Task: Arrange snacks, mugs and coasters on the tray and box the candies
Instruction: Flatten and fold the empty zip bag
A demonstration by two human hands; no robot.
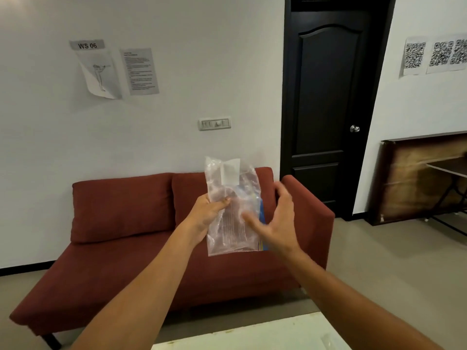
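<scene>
A clear plastic bag (pixel 231 188) with a white label strip at its top hangs upright in the air in front of me. Something blue and yellow shows through its right side. My left hand (pixel 209 213) is shut on the bag's left edge, thumb on the front. My right hand (pixel 278 221) is spread open just right of the bag, fingers apart and blurred, partly covering its lower right part. No tray, mugs, coasters or candies are in view.
A dark red sofa (pixel 121 218) stands behind the bag against the white wall. A white table top (pixel 252 334) shows at the bottom edge. A black door (pixel 328 109) is at the right, with a folded wooden table (pixel 417 180) beyond it.
</scene>
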